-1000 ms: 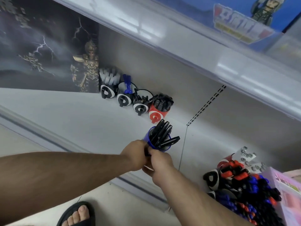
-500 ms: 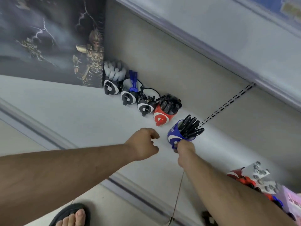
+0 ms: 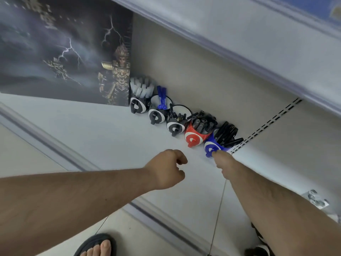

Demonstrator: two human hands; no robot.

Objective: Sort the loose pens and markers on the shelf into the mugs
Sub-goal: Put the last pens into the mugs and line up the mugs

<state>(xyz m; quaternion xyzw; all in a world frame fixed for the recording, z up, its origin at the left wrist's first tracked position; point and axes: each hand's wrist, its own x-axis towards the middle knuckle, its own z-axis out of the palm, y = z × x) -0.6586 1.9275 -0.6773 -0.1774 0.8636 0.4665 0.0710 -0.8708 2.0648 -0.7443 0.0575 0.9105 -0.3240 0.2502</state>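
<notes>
Nearest, at the bottom edge, a sandalled foot (image 3: 96, 246) stands on the pale floor, below the front lip of the shelf (image 3: 77, 137).

Left hand (image 3: 167, 168): hovers over the shelf surface, fingers curled loosely inward, holding nothing, touching nothing.

Right hand (image 3: 222, 161): reaches further in, to the blue mug (image 3: 212, 145). Fingertips are at the mug's handle and lower wall; the fingers are mostly hidden behind the back of the hand, so I cannot tell whether they grip the handle or only touch it.

Blue mug: stands at the right end of a row of five mugs along the shelf's back wall, just beside the red mug (image 3: 194, 138). It is packed with black markers (image 3: 227, 134), which fan out to the right over its rim.

Red mug: filled with dark pens (image 3: 202, 123), handle facing front.

Further left along the row, three black-and-white mugs:
- third mug (image 3: 175, 127), a few dark pens inside;
- second mug (image 3: 156, 115), blue pens (image 3: 162, 97) standing up in it;
- first mug (image 3: 138, 107), full of white-capped markers (image 3: 141, 86).

First mug sits just beside a dark poster box (image 3: 55, 52) printed with lightning and a gold-armoured figure.

Far right edge: a small pack of metal pieces (image 3: 315, 201) lies on the shelf, well apart from the mugs.
</notes>
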